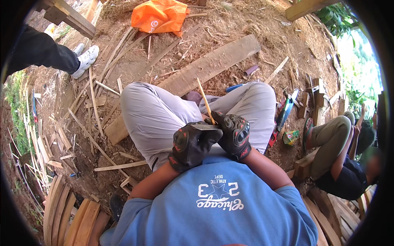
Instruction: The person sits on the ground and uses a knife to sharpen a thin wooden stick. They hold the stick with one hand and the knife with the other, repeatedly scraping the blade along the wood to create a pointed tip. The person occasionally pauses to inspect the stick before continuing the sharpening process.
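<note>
I sit with my legs crossed, and both hands, in black gloves with hard knuckle guards, meet in front of my chest. A thin pale wooden stick [204, 97] points up and away from between them, slightly tilted. My right hand [234, 133] is closed around its lower end. My left hand [192, 143] is closed too, its fingers against the right glove. A flat grey edge shows along the top of the left hand; what it belongs to I cannot make out. The lower end of the stick is hidden by the gloves.
A wide wooden plank [217, 61] lies on the dirt beyond my legs, an orange bag [159, 17] farther off. A blue-and-red tool [283, 117] lies by my right knee. One person [334, 151] sits at right; another's shoe [87, 61] is at upper left. Wood strips [92, 106] litter the left.
</note>
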Demonstrator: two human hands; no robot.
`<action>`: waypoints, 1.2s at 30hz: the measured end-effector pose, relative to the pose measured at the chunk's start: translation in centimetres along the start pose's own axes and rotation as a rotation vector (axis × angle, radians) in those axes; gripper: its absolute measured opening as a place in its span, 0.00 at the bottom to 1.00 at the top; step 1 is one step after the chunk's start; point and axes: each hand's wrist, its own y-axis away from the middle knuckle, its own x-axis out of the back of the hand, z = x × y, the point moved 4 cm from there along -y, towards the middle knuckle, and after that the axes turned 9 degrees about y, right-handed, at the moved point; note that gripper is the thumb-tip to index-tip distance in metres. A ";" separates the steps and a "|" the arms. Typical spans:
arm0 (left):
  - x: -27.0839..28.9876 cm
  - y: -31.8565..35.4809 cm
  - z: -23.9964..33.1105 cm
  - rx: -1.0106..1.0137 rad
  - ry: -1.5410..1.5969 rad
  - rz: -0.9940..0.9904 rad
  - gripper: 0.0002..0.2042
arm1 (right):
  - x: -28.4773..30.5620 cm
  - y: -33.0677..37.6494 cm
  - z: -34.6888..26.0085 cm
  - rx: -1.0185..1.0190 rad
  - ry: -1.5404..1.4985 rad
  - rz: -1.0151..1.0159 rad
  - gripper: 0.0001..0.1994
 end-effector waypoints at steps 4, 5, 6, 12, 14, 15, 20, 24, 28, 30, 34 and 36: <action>-0.1 -0.4 -0.4 -0.019 -0.042 -0.037 0.09 | -0.2 0.3 0.7 -0.006 -0.022 0.008 0.17; -0.2 -0.4 -0.6 -0.020 -0.035 -0.025 0.09 | -0.2 0.3 0.8 -0.015 -0.040 -0.004 0.18; -0.3 -0.3 -0.8 -0.021 -0.028 -0.013 0.09 | -0.3 0.3 1.0 -0.004 -0.056 -0.003 0.18; -0.5 -0.5 -0.6 -0.060 -0.140 0.050 0.12 | -0.1 0.3 1.9 -0.111 -0.267 -0.185 0.18; -0.5 -0.6 -0.7 -0.059 -0.183 0.039 0.13 | 0.7 -0.1 1.9 -0.200 -0.359 -0.351 0.18; -0.4 -0.6 -0.8 -0.055 -0.203 0.033 0.13 | 0.8 -0.1 2.5 -0.232 -0.428 -0.353 0.17; -0.7 -0.2 -1.9 -0.131 -0.283 0.026 0.10 | 0.6 0.6 6.3 -0.191 -0.427 -0.354 0.17; -1.5 0.4 -2.7 -0.124 -0.415 -0.071 0.09 | -0.2 -0.1 4.9 0.092 -0.055 -0.360 0.06; -1.3 0.8 -2.8 -0.118 -0.530 -0.055 0.09 | -1.1 -0.2 5.0 0.200 0.057 -0.331 0.05; -1.3 0.9 -3.3 -0.112 -0.516 -0.066 0.09 | -1.5 -0.3 5.1 0.249 0.056 -0.311 0.06; -1.1 0.8 -3.0 -0.245 -0.574 0.055 0.14 | -2.0 -0.7 5.2 0.313 0.058 -0.300 0.08; -1.0 0.8 -3.3 -0.238 -0.547 0.054 0.14 | -2.2 -1.3 5.2 0.346 0.028 -0.226 0.06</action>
